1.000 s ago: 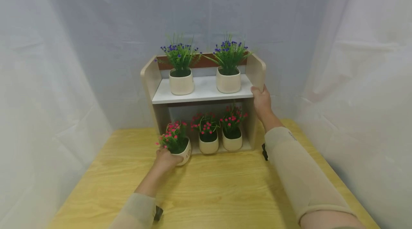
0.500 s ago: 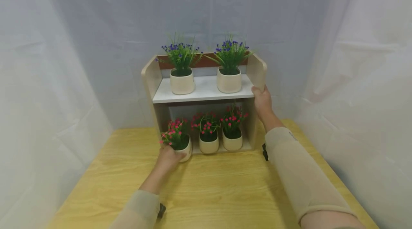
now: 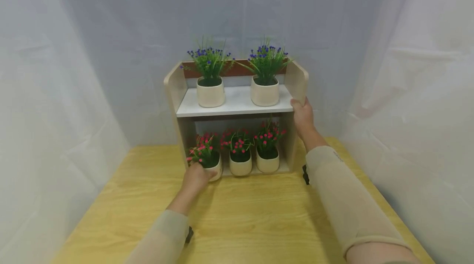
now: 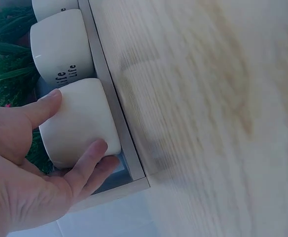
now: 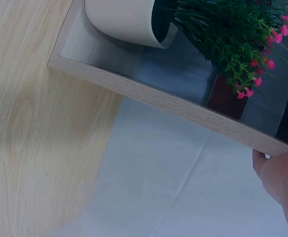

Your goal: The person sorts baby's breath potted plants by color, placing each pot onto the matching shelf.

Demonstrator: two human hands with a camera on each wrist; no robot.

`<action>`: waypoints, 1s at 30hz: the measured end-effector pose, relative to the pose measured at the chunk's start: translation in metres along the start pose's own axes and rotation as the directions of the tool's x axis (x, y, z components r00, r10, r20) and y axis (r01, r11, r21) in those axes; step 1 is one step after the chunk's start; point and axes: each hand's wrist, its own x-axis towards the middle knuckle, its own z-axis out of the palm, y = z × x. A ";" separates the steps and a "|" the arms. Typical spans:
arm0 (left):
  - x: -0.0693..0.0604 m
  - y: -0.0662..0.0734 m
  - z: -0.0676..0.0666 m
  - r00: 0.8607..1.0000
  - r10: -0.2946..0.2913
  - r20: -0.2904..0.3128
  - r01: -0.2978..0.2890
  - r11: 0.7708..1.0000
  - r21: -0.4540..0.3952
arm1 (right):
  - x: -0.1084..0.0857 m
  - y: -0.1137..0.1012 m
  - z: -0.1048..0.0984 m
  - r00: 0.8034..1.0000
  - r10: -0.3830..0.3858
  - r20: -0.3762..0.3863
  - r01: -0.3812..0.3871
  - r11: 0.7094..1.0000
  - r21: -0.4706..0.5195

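My left hand [image 3: 195, 179] grips a cream pot of pink flowers [image 4: 80, 121] at the left end of the lower shelf. In the left wrist view the thumb lies on one side of the pot and the fingers on the other. The wooden shelf unit [image 3: 237, 112] stands on the table. My right hand [image 3: 303, 117] holds its right side panel at the level of the upper shelf; some of its fingers are hidden behind the panel. Beside the held pot, a middle pink-flowered pot [image 3: 240, 168] and a right pink-flowered pot [image 3: 268, 164] stand on the lower shelf.
A left purple-flowered pot [image 3: 210, 95] and a right purple-flowered pot [image 3: 265, 94] stand apart on the upper shelf. The wooden table [image 3: 252, 223] extends in front of the unit. White sheeting [image 3: 400, 91] hangs at the back and both sides.
My left hand has moved the pot inward and slightly right, from tilted at the shelf's front edge to more upright on the lower shelf. The right hand keeps its hold on the side panel.
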 end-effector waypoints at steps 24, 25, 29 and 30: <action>0.021 0.007 0.006 0.999 0.039 -0.034 -0.034 0.989 0.147 | -0.001 -0.002 0.000 1.000 0.013 0.011 -0.013 1.000 0.007; 0.021 0.007 0.005 0.999 0.037 -0.031 -0.032 0.987 0.155 | -0.001 -0.003 0.000 1.000 0.015 0.013 -0.016 1.000 0.010; 0.023 0.008 0.005 1.000 0.022 -0.020 -0.018 0.986 0.165 | -0.001 -0.003 0.000 1.000 0.020 0.019 -0.020 1.000 0.017; 0.023 0.008 0.005 1.000 0.019 -0.019 -0.015 0.986 0.165 | 0.000 -0.003 0.000 1.000 0.018 0.019 -0.019 1.000 0.019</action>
